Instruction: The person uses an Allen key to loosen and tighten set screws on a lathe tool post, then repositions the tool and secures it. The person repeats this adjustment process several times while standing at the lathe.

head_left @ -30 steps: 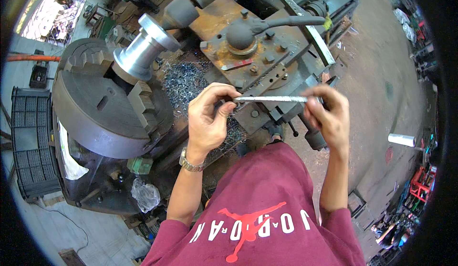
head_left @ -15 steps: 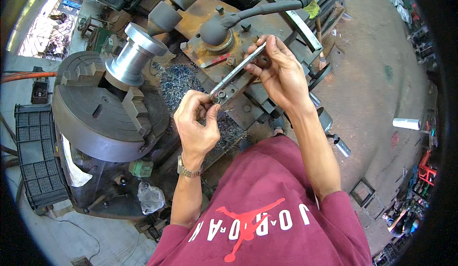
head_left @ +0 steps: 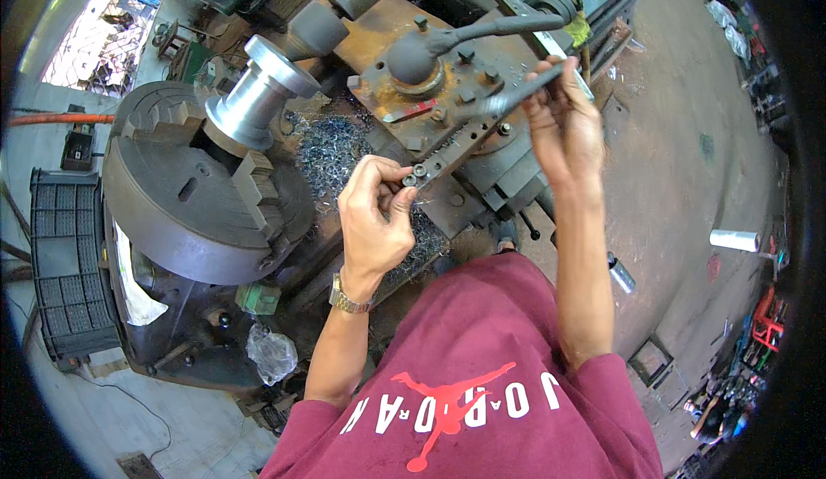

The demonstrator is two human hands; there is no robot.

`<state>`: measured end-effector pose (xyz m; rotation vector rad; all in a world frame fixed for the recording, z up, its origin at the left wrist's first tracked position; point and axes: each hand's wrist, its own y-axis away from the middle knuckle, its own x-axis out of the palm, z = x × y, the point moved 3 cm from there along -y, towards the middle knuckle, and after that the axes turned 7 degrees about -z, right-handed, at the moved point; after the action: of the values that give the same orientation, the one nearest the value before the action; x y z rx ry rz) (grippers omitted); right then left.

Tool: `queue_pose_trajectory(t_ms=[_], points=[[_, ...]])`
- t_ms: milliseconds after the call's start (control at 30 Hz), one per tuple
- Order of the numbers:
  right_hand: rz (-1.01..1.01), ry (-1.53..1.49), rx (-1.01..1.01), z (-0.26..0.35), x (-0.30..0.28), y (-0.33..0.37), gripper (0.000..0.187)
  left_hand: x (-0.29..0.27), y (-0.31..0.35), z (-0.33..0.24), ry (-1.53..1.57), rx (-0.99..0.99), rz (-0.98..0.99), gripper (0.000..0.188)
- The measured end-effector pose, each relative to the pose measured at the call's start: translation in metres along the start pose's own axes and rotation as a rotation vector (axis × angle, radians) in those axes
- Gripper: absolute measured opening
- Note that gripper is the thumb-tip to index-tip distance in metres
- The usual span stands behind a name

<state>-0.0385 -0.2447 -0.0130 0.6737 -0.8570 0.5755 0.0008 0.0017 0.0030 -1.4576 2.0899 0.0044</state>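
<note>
left hand (head_left: 379, 212) is sitting low at the near end of the dark tool bar (head_left: 465, 142), forearm rising from the lower edge, wrist with metal watch (head_left: 348, 295) about straight, fingers curling, thumb and forefinger tips closing in around two small round screw heads (head_left: 419, 170); cannot tell if it's pinching them or only touching. right hand (head_left: 564, 126) is standing higher and further right, forearm running nearly vertical, elbow bending near the sleeve, inner wrist facing the camera. it's grasping the upper end of a dark rod (head_left: 513, 98) between thumb and fingers; rod is slanting down-left over the tool post (head_left: 404, 109), its lower part blurring out above the tool bar, contact unclear. the tool bar is lying diagonally along the tool post's near side, screw heads at its lower-left end. left of the hands, metal chips (head_left: 327, 156) are piling beside the chuck (head_left: 185, 191), which is carrying a shiny flanged workpiece (head_left: 258, 105).
</note>
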Motion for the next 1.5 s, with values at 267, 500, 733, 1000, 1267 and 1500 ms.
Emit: queue_pose_trajectory(t_ms=[267, 500, 733, 1000, 1267, 1500], points=[[0.518, 0.668, -0.016, 0.024, 0.028, 0.058, 0.039, -0.014, -0.013, -0.015, -0.129, 0.111, 0.105, 0.020], [1.013, 1.504, -0.487, 0.014, 0.095, 0.084, 0.028, -0.040, -0.036, -0.039, 0.167, 0.207, 0.161, 0.035], [1.166, 1.843, -0.424, 0.012, 0.140, 0.086, 0.033, -0.044, -0.027, -0.051, 0.253, 0.124, 0.269, 0.012], [1.115, 1.791, -0.120, 0.062, 0.140, 0.092, 0.018, -0.046, -0.022, -0.028, 0.492, -0.023, 0.166, 0.026], [1.051, 1.715, -0.910, 0.054, 0.149, 0.123, 0.014, -0.036, -0.031, -0.037, 0.186, 0.231, 0.292, 0.026], [0.866, 1.515, -0.929, 0.009, 0.138, 0.111, 0.020, -0.030, -0.037, -0.038, 0.325, 0.065, 0.333, 0.025]])
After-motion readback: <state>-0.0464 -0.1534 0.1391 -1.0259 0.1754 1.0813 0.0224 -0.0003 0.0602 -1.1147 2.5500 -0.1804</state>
